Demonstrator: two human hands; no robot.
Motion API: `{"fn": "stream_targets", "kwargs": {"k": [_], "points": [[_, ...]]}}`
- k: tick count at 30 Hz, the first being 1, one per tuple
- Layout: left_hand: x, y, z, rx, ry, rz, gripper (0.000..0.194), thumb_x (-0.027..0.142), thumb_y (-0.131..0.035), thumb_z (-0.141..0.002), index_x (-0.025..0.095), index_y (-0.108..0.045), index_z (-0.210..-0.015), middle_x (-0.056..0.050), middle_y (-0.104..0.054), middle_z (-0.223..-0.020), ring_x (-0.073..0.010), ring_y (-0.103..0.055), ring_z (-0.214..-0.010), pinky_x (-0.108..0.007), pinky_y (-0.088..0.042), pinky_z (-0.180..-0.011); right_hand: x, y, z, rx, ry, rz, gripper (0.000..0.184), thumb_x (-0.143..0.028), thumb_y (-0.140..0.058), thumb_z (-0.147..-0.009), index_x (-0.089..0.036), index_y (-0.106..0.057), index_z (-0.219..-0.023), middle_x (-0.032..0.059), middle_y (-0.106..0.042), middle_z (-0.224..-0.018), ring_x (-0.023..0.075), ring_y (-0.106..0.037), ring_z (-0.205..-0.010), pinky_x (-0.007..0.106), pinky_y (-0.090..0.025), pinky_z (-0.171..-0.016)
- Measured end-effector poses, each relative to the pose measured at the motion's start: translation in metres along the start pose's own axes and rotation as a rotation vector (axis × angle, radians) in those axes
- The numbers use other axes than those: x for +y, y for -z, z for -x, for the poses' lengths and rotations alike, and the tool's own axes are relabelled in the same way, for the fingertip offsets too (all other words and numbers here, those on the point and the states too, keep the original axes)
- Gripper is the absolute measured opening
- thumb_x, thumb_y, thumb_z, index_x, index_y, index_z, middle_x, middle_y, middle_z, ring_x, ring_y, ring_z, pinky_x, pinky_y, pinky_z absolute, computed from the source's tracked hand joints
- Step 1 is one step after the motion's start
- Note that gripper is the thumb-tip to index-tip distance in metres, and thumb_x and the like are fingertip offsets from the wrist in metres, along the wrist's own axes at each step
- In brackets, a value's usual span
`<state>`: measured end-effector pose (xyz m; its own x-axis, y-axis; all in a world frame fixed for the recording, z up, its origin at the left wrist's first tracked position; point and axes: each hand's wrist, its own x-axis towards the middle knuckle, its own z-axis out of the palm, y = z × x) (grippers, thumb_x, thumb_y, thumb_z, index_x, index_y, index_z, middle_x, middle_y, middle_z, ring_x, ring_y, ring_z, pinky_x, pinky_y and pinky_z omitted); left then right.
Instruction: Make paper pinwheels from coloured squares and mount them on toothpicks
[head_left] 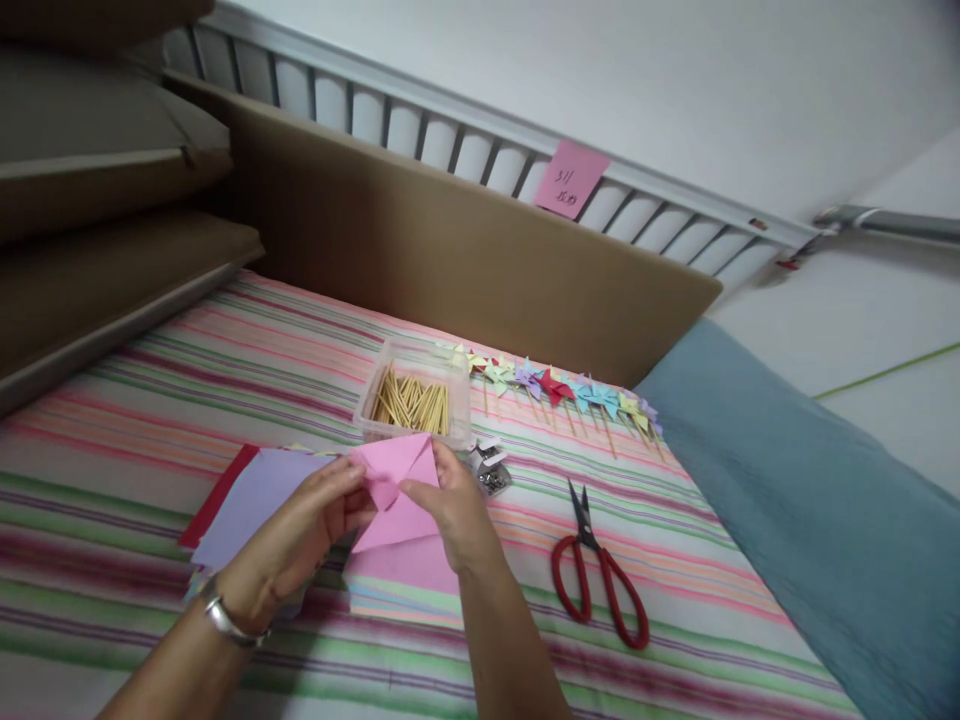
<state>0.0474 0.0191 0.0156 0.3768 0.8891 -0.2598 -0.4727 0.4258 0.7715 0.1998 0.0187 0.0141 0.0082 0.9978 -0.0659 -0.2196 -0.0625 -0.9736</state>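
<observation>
— Starting with the left hand, doing what?
— Pinching the left edge of a pink paper, with a narrow grip; wearing a silver bangle at the wrist.
— And with the right hand?
— Holding the right side of the same sheet, with the thumb laid across the front, near the middle. Hard to make out the other fingers fully, being partly behind the paper.
— Folded at all?
— Yes, with flaps turned in toward the centre.
— Held where?
— Above a stack of coloured sheets, pink on top with green, blue and orange below; overlapping, in this view, the near side of a clear plastic box.
— Containing?
— Slim wooden sticks, lying loose. Just right of that, near the right hand, see a small packet of metal pieces, too small to identify.
— And on the left?
— Look for another paper pile, lilac uppermost with red jutting out, partly covered by the forearm.
— Farther right?
— Note red-handled scissors on the striped cloth, pointing away, slightly parted at the blades. Beyond, find stick-mounted paper pinwheels in a row, before a cardboard sheet.
</observation>
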Motion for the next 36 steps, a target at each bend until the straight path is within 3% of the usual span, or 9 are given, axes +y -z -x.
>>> {"fn": "stream_targets", "kwargs": {"k": [3,6,11,18,22,25,29,32,36], "points": [[-0.007,-0.009,-0.001,-0.027,0.019,-0.017,0.035,0.029,-0.068,-0.071,0.019,-0.065,-0.105,-0.008,-0.072,-0.094,-0.0209,-0.064,-0.083,-0.029,-0.048,-0.076,0.003,-0.01,0.001,0.105,0.036,-0.047,0.045,-0.013,-0.061,-0.064,-0.018,-0.054,-0.108,0.0038,-0.068,-0.099,0.0202,-0.064,-0.088,0.03,-0.05,-0.078],[-0.015,-0.011,-0.004,0.048,0.007,-0.038,0.033,0.027,-0.071,-0.068,0.017,-0.068,-0.099,-0.007,-0.073,-0.084,-0.0179,-0.065,-0.072,-0.024,-0.047,-0.067,0.006,-0.018,0.002,0.162,0.085,-0.055,0.045,-0.013,-0.061,-0.064,-0.018,-0.055,-0.108,0.0052,-0.068,-0.101,0.0205,-0.063,-0.089,0.031,-0.049,-0.079],[-0.019,-0.005,-0.009,0.162,-0.025,-0.04,0.033,0.028,-0.073,-0.063,0.015,-0.07,-0.094,-0.007,-0.074,-0.078,-0.0173,-0.064,-0.062,-0.024,-0.045,-0.058,0.006,-0.024,0.004,0.178,0.141,-0.026,0.043,-0.012,-0.059,-0.065,-0.017,-0.055,-0.107,0.0056,-0.067,-0.103,0.0211,-0.062,-0.093,0.033,-0.049,-0.082],[-0.019,-0.003,-0.009,0.175,-0.038,-0.045,0.031,0.028,-0.072,-0.064,0.014,-0.069,-0.092,-0.007,-0.073,-0.076,-0.0188,-0.065,-0.066,-0.027,-0.047,-0.066,0.012,-0.026,0.004,0.167,0.103,-0.022,0.044,-0.012,-0.059,-0.066,-0.018,-0.054,-0.11,0.0055,-0.067,-0.103,0.0205,-0.063,-0.092,0.032,-0.049,-0.08],[-0.012,0.002,-0.01,0.213,-0.077,-0.051,0.024,0.024,-0.07,-0.065,0.013,-0.069,-0.087,-0.005,-0.072,-0.072,-0.0175,-0.064,-0.064,-0.026,-0.046,-0.064,0.017,-0.019,0.002,0.16,0.073,0.074,0.048,-0.017,-0.059,-0.072,-0.017,-0.048,-0.119,0.0043,-0.068,-0.089,0.0177,-0.064,-0.077,0.03,-0.051,-0.07],[-0.001,0.01,-0.01,0.29,-0.122,-0.038,0.018,0.022,-0.073,-0.06,0.012,-0.069,-0.075,-0.004,-0.071,-0.065,-0.0171,-0.062,-0.059,-0.025,-0.045,-0.059,0.017,-0.011,0.004,0.187,0.219,0.326,0.04,-0.02,-0.057,-0.077,-0.019,-0.053,-0.117,0.0032,-0.063,-0.083,0.0162,-0.061,-0.073,0.03,-0.05,-0.07],[0.014,0.021,-0.008,0.302,-0.175,-0.019,0.015,0.021,-0.074,-0.057,0.013,-0.069,-0.068,-0.003,-0.07,-0.061,-0.0158,-0.06,-0.054,-0.024,-0.045,-0.056,0.012,-0.009,0.012,0.023,0.512,0.621,0.033,-0.012,-0.054,-0.079,-0.025,-0.062,-0.108,0.0069,-0.058,-0.112,0.0207,-0.054,-0.104,0.036,-0.042,-0.092],[0.017,0.025,-0.007,0.267,-0.189,-0.001,0.02,0.021,-0.074,-0.058,0.013,-0.07,-0.076,-0.004,-0.071,-0.064,-0.0169,-0.062,-0.056,-0.026,-0.046,-0.059,0.009,-0.014,0.018,-0.092,0.584,0.722,0.032,-0.009,-0.053,-0.08,-0.026,-0.064,-0.104,0.0067,-0.05,-0.126,0.022,-0.045,-0.118,0.039,-0.036,-0.1],[0.014,0.026,-0.006,0.245,-0.175,-0.002,0.022,0.019,-0.072,-0.06,0.013,-0.07,-0.081,-0.003,-0.072,-0.065,-0.017,-0.062,-0.056,-0.026,-0.046,-0.058,0.009,-0.018,0.019,-0.099,0.618,0.806,0.02,-0.013,-0.056,-0.081,-0.026,-0.068,-0.091,0.0056,-0.047,-0.131,0.023,-0.041,-0.121,0.04,-0.033,-0.102]]}}
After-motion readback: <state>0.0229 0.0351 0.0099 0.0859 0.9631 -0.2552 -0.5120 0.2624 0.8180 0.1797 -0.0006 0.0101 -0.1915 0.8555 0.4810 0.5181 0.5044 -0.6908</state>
